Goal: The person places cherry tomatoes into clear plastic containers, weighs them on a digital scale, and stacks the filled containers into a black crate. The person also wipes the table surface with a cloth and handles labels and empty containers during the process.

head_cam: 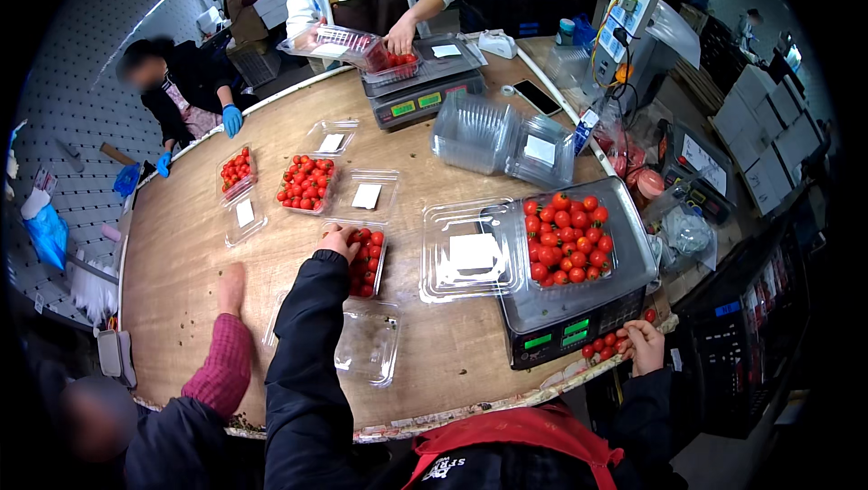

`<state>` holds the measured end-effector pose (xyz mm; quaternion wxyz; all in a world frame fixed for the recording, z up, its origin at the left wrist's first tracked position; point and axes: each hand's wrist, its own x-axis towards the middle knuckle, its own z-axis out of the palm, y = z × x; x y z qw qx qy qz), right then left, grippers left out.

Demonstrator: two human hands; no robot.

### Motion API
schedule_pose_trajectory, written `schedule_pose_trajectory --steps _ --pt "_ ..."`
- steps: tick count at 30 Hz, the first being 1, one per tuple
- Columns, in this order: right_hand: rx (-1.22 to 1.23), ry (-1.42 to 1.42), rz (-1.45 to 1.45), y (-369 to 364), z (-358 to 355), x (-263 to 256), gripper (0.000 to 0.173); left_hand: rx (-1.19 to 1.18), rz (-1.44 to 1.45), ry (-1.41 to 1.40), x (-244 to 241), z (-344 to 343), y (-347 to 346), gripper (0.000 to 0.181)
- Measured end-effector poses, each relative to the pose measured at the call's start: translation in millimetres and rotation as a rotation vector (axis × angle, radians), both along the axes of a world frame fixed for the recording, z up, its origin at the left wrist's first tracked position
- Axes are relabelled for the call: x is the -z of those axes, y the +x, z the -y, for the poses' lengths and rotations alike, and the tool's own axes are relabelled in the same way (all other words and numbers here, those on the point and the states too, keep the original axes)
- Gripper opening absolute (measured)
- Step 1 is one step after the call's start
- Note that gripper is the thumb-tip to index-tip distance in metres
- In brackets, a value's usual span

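My left hand (339, 242) reaches over a clear plastic clamshell of cherry tomatoes (367, 265) left of centre, its fingertips at the tomatoes; whether it grips one is hidden. My right hand (644, 346) is at the table's near right edge, fingers at a few loose cherry tomatoes (602, 347) in front of the scale; its grasp is unclear. On the near digital scale (576, 317) lies an open clamshell full of cherry tomatoes (568, 239); its lid (472, 250) with a white label extends left. An empty clear tray (367, 343) lies beside my left forearm.
Two more filled clamshells (306, 183) (236, 171) lie farther left. Nested empty clamshells (472, 134) and a phone (536, 97) lie beyond the near scale. A co-worker across handles a clamshell on a second scale (427, 105). Other people stand left; one's bare arm (231, 290) rests on the table.
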<state>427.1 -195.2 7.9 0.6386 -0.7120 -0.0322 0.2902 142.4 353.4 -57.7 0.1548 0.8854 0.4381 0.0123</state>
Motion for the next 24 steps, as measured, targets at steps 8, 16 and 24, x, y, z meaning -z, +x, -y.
schedule_pose_trajectory --steps 8,16,24 --pt "-0.005 0.013 -0.049 -1.6 1.1 2.0 0.009 -0.191 -0.191 0.17 -1.1 30.2 -14.9 0.038" --pt "-0.028 0.016 -0.05 -1.4 -5.3 6.0 0.01 -0.032 -0.163 0.223 -4.5 29.2 -19.8 0.039" --pt "-0.019 -0.002 -0.043 -3.7 -10.0 6.5 0.013 -0.16 -0.061 0.235 10.6 36.5 -14.4 0.032"
